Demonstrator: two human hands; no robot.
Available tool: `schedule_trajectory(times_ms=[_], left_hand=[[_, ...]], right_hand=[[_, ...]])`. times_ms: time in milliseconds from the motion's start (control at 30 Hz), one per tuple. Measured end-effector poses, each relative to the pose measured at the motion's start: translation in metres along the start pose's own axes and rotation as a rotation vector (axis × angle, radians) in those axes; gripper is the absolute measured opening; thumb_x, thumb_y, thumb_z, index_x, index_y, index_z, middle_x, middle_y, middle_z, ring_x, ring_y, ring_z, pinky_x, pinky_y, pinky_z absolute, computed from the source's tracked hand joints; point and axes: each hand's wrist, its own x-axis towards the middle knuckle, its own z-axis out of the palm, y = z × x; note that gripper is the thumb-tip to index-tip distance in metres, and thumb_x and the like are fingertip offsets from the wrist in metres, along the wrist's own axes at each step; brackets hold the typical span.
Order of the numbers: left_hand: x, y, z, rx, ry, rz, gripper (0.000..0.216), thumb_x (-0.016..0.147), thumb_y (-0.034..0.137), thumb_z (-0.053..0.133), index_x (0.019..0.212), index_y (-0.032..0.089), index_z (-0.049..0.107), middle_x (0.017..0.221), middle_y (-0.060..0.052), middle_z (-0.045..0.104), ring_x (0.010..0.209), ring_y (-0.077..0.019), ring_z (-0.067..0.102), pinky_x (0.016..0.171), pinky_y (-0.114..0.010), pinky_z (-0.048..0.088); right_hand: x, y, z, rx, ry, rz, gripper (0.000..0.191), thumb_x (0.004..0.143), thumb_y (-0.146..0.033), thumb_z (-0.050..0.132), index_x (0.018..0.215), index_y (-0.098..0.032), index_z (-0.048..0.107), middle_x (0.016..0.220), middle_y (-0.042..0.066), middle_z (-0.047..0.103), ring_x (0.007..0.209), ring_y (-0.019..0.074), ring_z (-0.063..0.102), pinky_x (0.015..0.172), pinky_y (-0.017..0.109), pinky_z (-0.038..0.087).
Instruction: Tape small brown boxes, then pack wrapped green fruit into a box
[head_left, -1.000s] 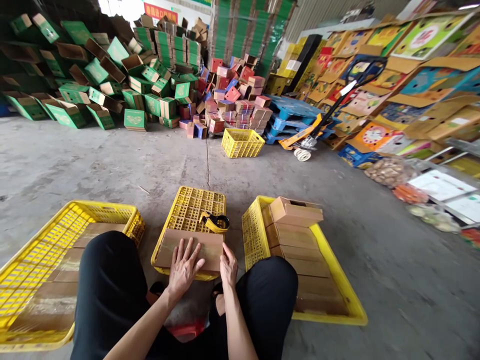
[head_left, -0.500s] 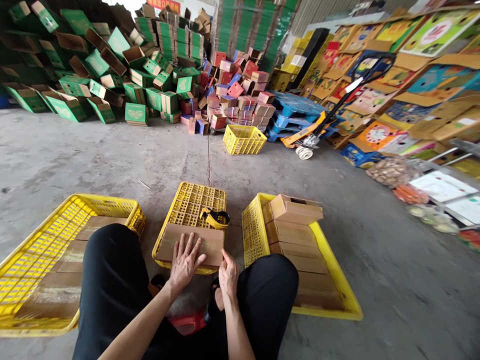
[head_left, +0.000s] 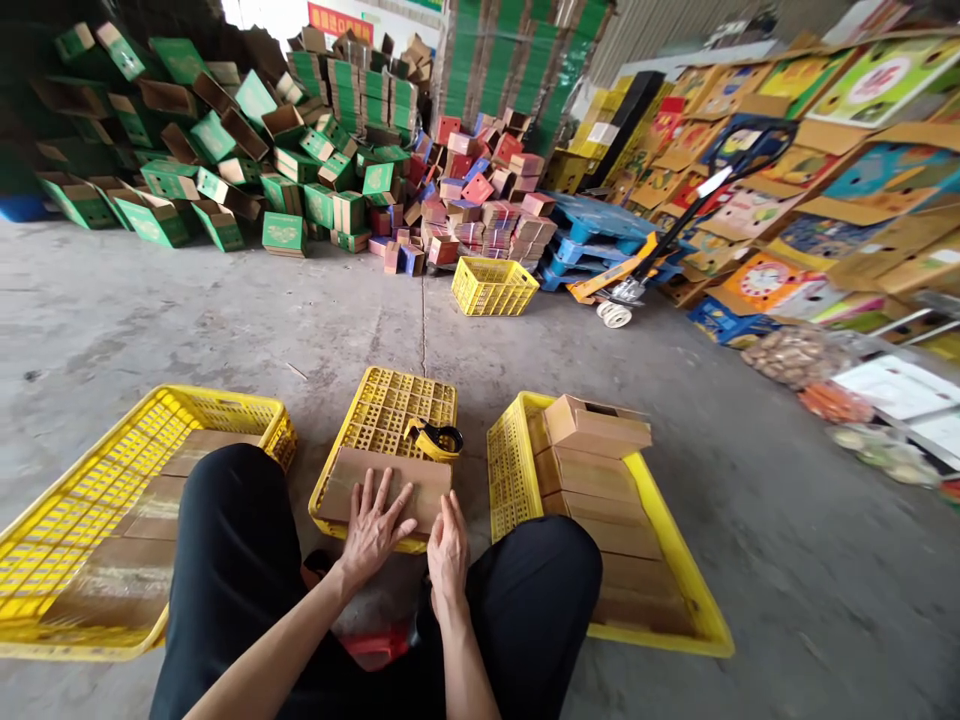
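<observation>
Head view shows a flat cardboard box [head_left: 386, 487] lying crosswise on an upturned yellow crate [head_left: 394, 415]. Left hand [head_left: 373, 527] presses flat on it, fingers spread; right hand [head_left: 448, 545] rests open at its right end, nearer the tape dispenser [head_left: 433, 440].

Person is wearing black trousers [head_left: 225, 560] on both legs; forearms showing bare, no sleeves, gloves, rings or watch visible.

This place is a warehouse or packing hall for carton boxes. Big heaps of green cartons [head_left: 225, 130] and smaller red and blue boxes [head_left: 480, 200] lie on a bare concrete floor [head_left: 225, 320]. Flat printed cartons [head_left: 825, 150] stand in stacks at the right. A pallet jack [head_left: 637, 270] waits beside blue pallets [head_left: 592, 225], and yellow plastic crates [head_left: 493, 285] stand around.
</observation>
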Motion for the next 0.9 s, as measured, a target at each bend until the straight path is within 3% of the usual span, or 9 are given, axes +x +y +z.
schedule_trajectory(times_ms=[167,267,367,433,533,600,733,833,900], left_hand=[[-0.003,-0.001,-0.013,-0.054,-0.065,0.143,0.065,0.097,0.065,0.060,0.157,0.045,0.044,0.171,-0.013,0.034,0.156,-0.0430,0.031,0.121,-0.076,0.014],[-0.013,0.000,-0.017,-0.118,-0.104,0.208,0.071,0.094,0.072,0.058,0.157,0.043,0.046,0.170,-0.012,0.036,0.156,-0.0425,0.030,0.123,-0.072,0.018],[-0.025,-0.006,-0.016,-0.223,-0.136,0.233,0.061,0.100,0.065,0.054,0.156,0.041,0.049,0.168,-0.006,0.042,0.157,-0.0357,0.032,0.125,-0.061,0.026],[-0.030,-0.018,-0.015,-0.288,-0.066,0.053,0.055,0.107,0.054,0.047,0.159,0.036,0.046,0.169,-0.007,0.041,0.158,-0.0320,0.030,0.126,-0.058,0.029],[-0.028,-0.046,-0.013,-0.407,0.146,-0.451,0.063,0.110,0.049,0.040,0.166,0.021,0.033,0.170,-0.017,0.035,0.160,-0.0348,0.025,0.124,-0.061,0.031],[-0.023,-0.063,-0.012,-0.562,0.163,-0.655,0.067,0.109,0.053,0.038,0.165,0.015,0.033,0.163,-0.022,0.045,0.154,-0.0364,0.038,0.120,-0.061,0.038],[-0.016,-0.073,-0.017,-0.780,0.114,-0.720,0.064,0.106,0.057,0.045,0.154,0.013,0.049,0.141,-0.020,0.067,0.133,-0.0345,0.063,0.109,-0.052,0.053],[-0.012,-0.060,-0.038,-0.795,0.180,-0.628,0.062,0.105,0.053,0.050,0.156,0.017,0.047,0.141,-0.018,0.068,0.131,-0.0325,0.065,0.106,-0.050,0.056],[-0.005,-0.050,-0.063,-0.748,0.232,-0.551,0.060,0.104,0.051,0.053,0.156,0.022,0.046,0.151,-0.015,0.060,0.139,-0.0326,0.058,0.112,-0.052,0.052]], right_hand=[[0.003,-0.005,0.012,0.007,-0.076,-0.021,0.054,0.109,-0.039,0.033,0.138,-0.009,0.067,0.148,0.023,0.061,0.142,0.0319,0.056,0.114,0.048,0.052],[0.004,-0.006,0.013,0.037,-0.084,0.016,0.058,0.109,-0.047,0.032,0.139,-0.012,0.067,0.149,0.021,0.061,0.143,0.0319,0.056,0.114,0.048,0.051],[0.006,-0.007,0.015,0.079,-0.066,0.053,0.065,0.108,-0.056,0.030,0.139,-0.012,0.067,0.150,0.023,0.060,0.141,0.0325,0.058,0.113,0.048,0.051],[0.008,-0.007,0.016,0.086,-0.060,0.090,0.071,0.107,-0.061,0.029,0.141,-0.010,0.066,0.152,0.025,0.056,0.138,0.0343,0.060,0.111,0.047,0.053],[0.013,-0.007,0.019,0.074,-0.063,0.143,0.076,0.105,-0.067,0.030,0.143,-0.011,0.065,0.151,0.026,0.057,0.132,0.0364,0.064,0.106,0.047,0.055],[0.016,-0.007,0.019,0.075,-0.075,0.147,0.079,0.104,-0.070,0.029,0.143,-0.012,0.065,0.144,0.026,0.063,0.126,0.0366,0.067,0.104,0.047,0.056],[0.024,-0.005,0.014,0.107,-0.072,0.133,0.085,0.101,-0.076,0.032,0.143,-0.010,0.065,0.138,0.026,0.067,0.120,0.0359,0.070,0.101,0.047,0.058],[0.028,0.000,0.007,0.168,-0.057,0.169,0.088,0.094,-0.081,0.042,0.140,-0.011,0.068,0.137,0.024,0.069,0.123,0.0366,0.069,0.105,0.048,0.055],[0.029,0.000,0.004,0.242,-0.062,0.232,0.085,0.091,-0.081,0.050,0.138,-0.013,0.070,0.135,0.021,0.071,0.122,0.0356,0.070,0.105,0.046,0.056]])
